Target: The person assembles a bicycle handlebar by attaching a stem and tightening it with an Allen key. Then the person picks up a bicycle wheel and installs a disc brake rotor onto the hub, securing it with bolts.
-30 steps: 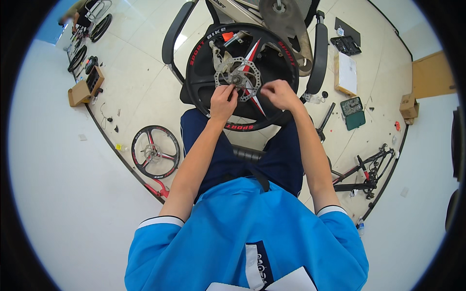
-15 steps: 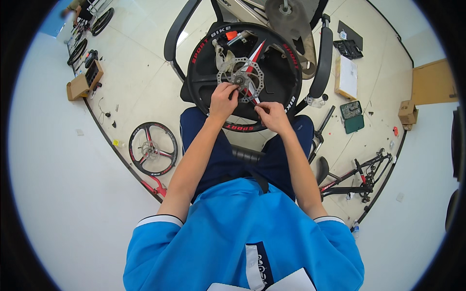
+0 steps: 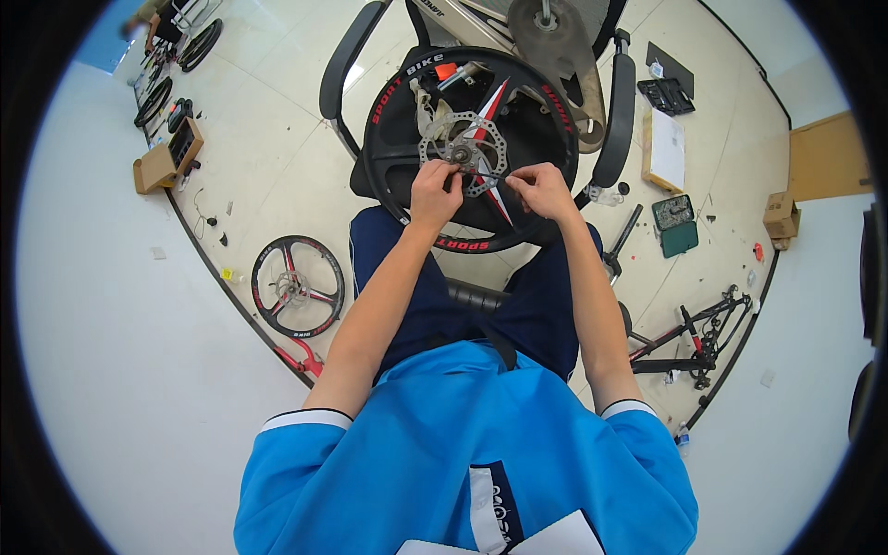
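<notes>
A black bicycle wheel with red-and-white spokes lies flat on the seat of an office chair before me. On its hub sits a silver brake disc. My left hand rests by the near edge of the hub, its thumb and fingers pinched together; what they pinch is too small to make out. With bent fingers, my right hand grips a thin dark hex key, which reaches leftward across the disc to the left fingertips.
Chair armrests flank the wheel. A second wheel lies on the floor at left, a black bike frame at right. An open green case, a black tool case and cardboard boxes lie around. Someone stands far left.
My right hand has moved up and to the right from the wheel's near side, and the hex key now shows between both hands. My left hand stays at the hub.
</notes>
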{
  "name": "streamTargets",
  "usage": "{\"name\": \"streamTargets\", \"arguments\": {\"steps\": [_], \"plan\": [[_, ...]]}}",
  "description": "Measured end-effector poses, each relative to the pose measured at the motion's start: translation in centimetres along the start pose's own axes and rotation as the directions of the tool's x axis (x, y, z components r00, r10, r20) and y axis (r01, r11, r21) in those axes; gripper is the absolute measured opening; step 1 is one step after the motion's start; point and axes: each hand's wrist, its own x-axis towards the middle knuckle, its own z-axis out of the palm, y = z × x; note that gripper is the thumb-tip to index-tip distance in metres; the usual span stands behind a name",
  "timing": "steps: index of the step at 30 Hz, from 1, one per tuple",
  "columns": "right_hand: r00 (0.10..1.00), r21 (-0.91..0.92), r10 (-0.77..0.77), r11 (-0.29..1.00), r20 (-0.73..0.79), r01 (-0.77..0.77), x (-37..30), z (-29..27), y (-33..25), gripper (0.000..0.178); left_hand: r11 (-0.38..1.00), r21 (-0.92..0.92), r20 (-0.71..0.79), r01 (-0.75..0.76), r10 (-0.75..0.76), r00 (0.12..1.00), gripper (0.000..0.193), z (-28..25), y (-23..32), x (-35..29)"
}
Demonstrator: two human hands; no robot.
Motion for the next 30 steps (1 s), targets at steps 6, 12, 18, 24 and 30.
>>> {"name": "streamTargets", "arguments": {"steps": [6, 12, 18, 24, 30], "plan": [[0.974, 0.185, -0.177, 0.962, -0.141, 0.201, 5.8, 1.5, -5.5, 0.021, 0.998, 0.048, -0.037, 0.032, -0.030, 0.999, 0.013, 0.7, 1.1, -0.2], [0.976, 0.075, -0.162, 0.982, -0.144, 0.174, 3.7, 0.9, -5.5, 0.022, 0.998, 0.009, 0.009, 0.057, -0.057, 0.998, 0.011, -0.8, 1.0, 0.4], [0.993, 0.311, -0.047, 0.947, -0.104, 0.077, -5.6, 7.7, 0.9, 0.015, 1.000, -0.007, 0.092, 0.017, -0.016, 0.996, 0.013, -2.9, 0.0, 1.3], [0.993, 0.449, 0.092, 0.892, -0.070, -0.051, -4.5, 14.9, -1.0, 0.016, 0.999, 0.029, 0.132, 0.046, -0.049, 0.990, 0.013, -3.3, -0.7, 2.8], [0.976, 0.338, 0.147, 0.937, -0.162, -0.085, -4.0, 15.0, 0.6, 0.022, 0.999, -0.014, 0.127, 0.052, -0.049, 0.991, 0.012, -3.0, -1.0, 2.5]]}}
